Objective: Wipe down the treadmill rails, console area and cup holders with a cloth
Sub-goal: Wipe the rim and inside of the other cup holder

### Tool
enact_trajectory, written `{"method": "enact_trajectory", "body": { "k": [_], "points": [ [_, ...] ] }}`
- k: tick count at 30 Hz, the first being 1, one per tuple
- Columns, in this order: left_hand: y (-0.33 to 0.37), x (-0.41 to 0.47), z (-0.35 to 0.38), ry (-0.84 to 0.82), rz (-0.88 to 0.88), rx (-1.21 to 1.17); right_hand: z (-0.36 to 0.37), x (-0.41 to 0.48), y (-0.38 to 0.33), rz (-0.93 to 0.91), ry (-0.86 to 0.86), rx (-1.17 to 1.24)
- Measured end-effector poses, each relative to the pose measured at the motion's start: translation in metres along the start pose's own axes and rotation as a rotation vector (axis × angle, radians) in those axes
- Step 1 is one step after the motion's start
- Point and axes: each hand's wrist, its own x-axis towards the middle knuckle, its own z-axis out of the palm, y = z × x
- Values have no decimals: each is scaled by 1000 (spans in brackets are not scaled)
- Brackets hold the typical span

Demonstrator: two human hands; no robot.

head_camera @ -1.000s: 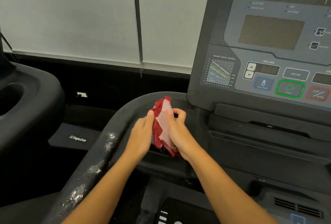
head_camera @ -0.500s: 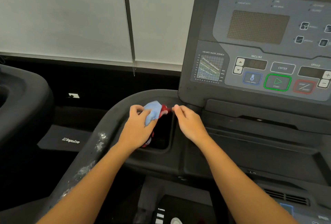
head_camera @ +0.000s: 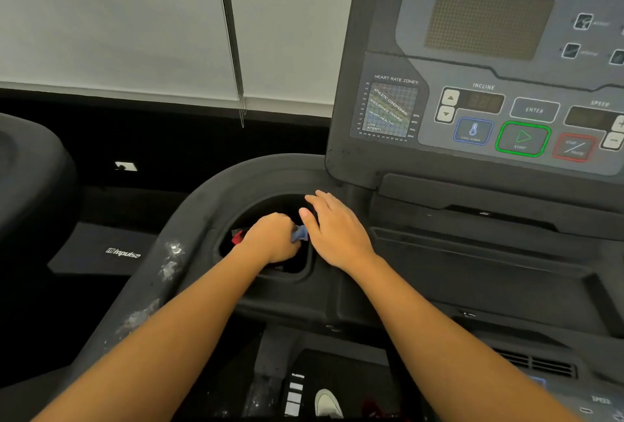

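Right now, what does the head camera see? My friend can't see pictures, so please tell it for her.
A person's left hand pushes a bunched red and blue cloth down into the black oval cup holder of a dark grey treadmill, while the open right hand rests on its rim. The grey button console stands to the right, and a white-scuffed black side rail curves to the left.

Both forearms are bare, with no sleeves in view; the left hand [head_camera: 270,241] and right hand [head_camera: 337,235] wear nothing (fingers ringless, wrists unadorned).

Matt black plastic cup holder [head_camera: 216,219]; soft cloth [head_camera: 299,234]; scuffed rail [head_camera: 162,273].
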Motion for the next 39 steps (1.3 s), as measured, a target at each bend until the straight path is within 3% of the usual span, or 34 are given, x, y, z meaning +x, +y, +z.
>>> {"method": "enact_trajectory", "body": {
  "k": [5,9,12,21,29,39],
  "points": [
    [-11,-13,-21,-456,-74,-74,1,-2,-3,-10,8,-79],
    [-13,-15,-17,-611,-147,-102,3,-3,-4,-15,15,-107],
    [-11,-13,-4,-627,-237,-137,3,-3,-5,-9,26,-105],
    [-8,3,12,-530,-213,-93,2,-4,-4,6,26,-62],
    [-19,-23,-11,-713,-235,-359,0,-5,-3,5,34,-68],
    [-5,-36,-35,-678,-177,-357,0,-5,-3,12,36,-59]
  ]
}}
